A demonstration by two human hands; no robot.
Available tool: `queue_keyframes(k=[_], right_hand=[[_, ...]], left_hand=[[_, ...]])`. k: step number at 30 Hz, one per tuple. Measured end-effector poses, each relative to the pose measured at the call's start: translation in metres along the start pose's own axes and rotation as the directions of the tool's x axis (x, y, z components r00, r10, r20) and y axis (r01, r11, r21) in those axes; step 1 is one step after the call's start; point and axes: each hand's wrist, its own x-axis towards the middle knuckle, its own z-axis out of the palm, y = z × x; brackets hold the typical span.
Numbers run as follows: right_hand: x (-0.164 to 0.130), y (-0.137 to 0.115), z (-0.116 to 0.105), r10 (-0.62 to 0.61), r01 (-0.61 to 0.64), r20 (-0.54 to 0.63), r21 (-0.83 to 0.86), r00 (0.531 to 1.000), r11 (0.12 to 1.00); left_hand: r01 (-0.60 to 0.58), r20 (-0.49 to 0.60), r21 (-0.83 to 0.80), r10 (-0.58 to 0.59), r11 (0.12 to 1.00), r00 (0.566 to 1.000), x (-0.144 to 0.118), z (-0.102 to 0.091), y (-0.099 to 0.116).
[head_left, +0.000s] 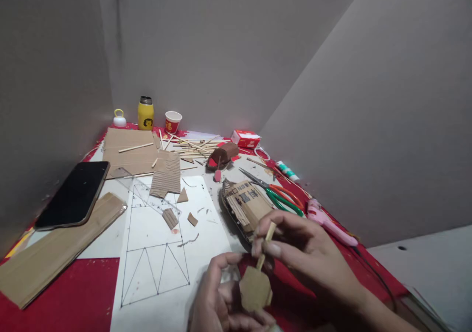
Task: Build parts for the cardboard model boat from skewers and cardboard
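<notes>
Hands holding stick and cardboard together

At left on the red tabletop [84, 292], a black phone [72, 196] is lying just beside a long cardboard strip [62, 248]. Next, a white sheet [147, 280] is showing ruled triangles. Right of its near end, the left hand [217, 297] is curling, half closed, around the lower part of a many-sided cardboard piece [255, 290]. The right hand [304, 246] is pinching a short wooden stick [271, 230] between thumb and fingers; its lower end is meeting the piece's upper edge. Farther right, a pink glue gun [334, 228] is resting.
</notes>
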Motion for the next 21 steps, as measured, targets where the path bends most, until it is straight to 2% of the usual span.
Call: queue_keyframes(k=[2, 6, 10, 14, 18, 21], right_hand=[[0.004, 0.003, -0.003, -0.012, 0.013, -0.015, 0.076, 1.0, 0.997], [0.005, 0.003, -0.009, -0.037, 0.049, -0.064, 0.212, 0.997, 0.976], [0.0, 0.004, -0.013, -0.035, 0.055, -0.083, 0.249, 0.996, 0.967], [-0.004, 0.009, -0.017, -0.054, 0.059, -0.026, 0.254, 0.998, 0.965], [-0.01, 0.014, -0.021, -0.072, 0.055, 0.067, 0.227, 0.995, 0.972], [-0.015, 0.013, -0.023, -0.104, 0.086, 0.104, 0.167, 0.989, 0.982]], left_hand=[[-0.006, -0.012, -0.002, 0.006, 1.0, 1.0, -0.001, -0.001, 0.001], [-0.184, -0.032, 0.032, 0.185, 0.982, 0.982, -0.007, 0.003, -0.001], [-0.278, -0.078, 0.053, 0.281, 0.959, 0.956, -0.013, 0.007, 0.0], [-0.336, -0.086, 0.057, 0.34, 0.94, 0.937, -0.015, 0.01, 0.004], [-0.369, -0.091, 0.202, 0.392, 0.907, 0.915, -0.016, 0.013, 0.004], [-0.404, -0.064, 0.387, 0.461, 0.829, 0.885, -0.017, 0.017, 0.001]])
